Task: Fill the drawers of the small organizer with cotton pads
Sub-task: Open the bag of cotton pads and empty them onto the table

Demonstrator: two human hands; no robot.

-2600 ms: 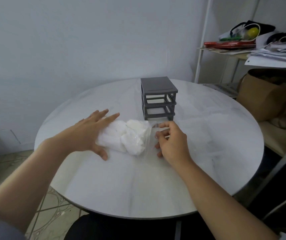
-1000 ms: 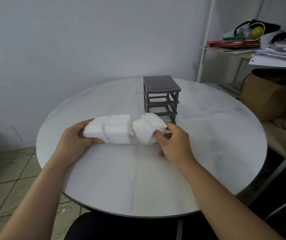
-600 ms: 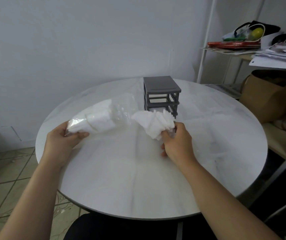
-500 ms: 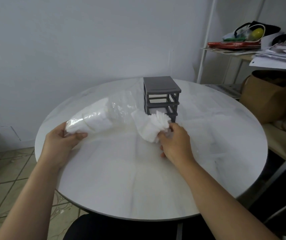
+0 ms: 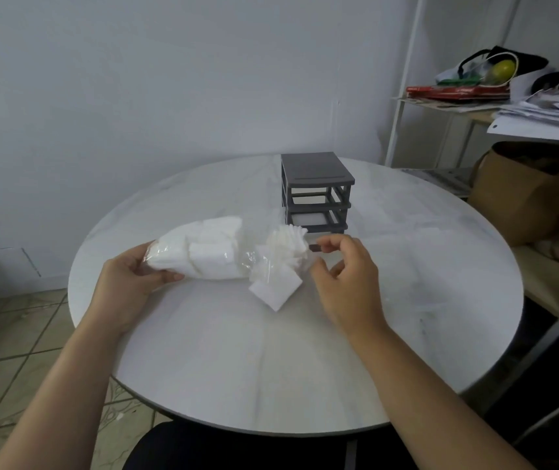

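Our left hand point(image 5: 125, 286) grips the closed end of the clear bag of cotton pads point(image 5: 200, 254), whose long axis runs from eight o'clock toward two o'clock, mouth pointing at the small grey organizer point(image 5: 315, 191). White square pads point(image 5: 278, 269) spill fanned from that mouth onto the marble tabletop point(image 5: 305, 368). Our right hand point(image 5: 345, 283) hovers half curled and holding nothing, just beside the pile. The organizer stands upright at twelve o'clock.
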